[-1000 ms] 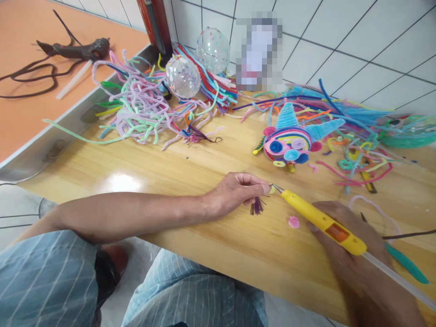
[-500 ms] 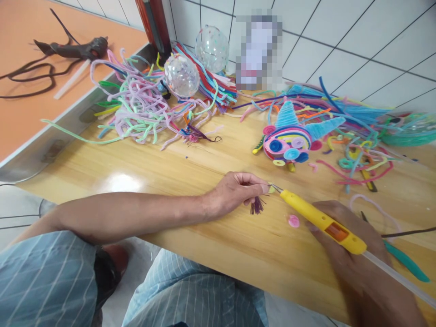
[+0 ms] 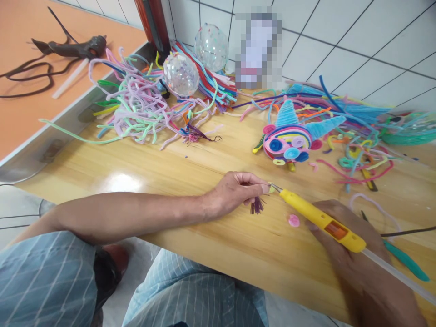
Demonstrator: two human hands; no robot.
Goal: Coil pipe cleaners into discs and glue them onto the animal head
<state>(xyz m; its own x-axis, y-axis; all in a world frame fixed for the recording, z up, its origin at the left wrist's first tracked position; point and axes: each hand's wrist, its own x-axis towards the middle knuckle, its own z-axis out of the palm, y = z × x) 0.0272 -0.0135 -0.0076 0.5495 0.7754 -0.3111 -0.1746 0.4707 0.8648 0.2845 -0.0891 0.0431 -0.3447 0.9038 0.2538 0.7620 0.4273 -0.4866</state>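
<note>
Thumb and fingers of my left hand are pinched on a dark purple tassel, whose strands hang below the fingers. My right hand is wrapped round a yellow glue gun with a clear glue stick running out of its back. The gun's metal tip is right at my left fingertips, by a small yellowish piece. Beneath the gun a pink coiled disc lies on the table. Beyond my hands stands a colourful pipe-cleaner figure with two blue pointed horns.
Tangled pipe cleaners fill the back left, near two confetti-filled clear balls. More pipe cleaners lie at the back right. A dark glue gun rests on the orange surface. A teal-handled tool is beside my right hand.
</note>
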